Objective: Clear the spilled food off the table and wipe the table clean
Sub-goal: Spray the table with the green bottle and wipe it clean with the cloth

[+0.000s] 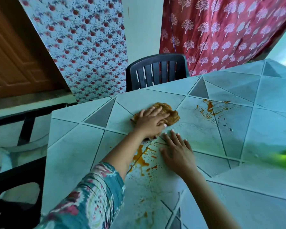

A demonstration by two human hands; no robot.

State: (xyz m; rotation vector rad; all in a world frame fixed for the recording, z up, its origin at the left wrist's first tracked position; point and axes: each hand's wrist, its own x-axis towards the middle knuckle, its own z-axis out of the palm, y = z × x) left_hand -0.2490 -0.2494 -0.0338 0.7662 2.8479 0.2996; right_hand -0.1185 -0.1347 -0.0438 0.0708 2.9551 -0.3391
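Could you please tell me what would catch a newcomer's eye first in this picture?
The eye goes first to the left hand, pressing flat on a brown-stained cloth near the middle of the tiled table. An orange sauce spill streaks the table just below that hand, and more orange spatter lies to the right of the cloth. The right hand lies flat beside the nearer spill.
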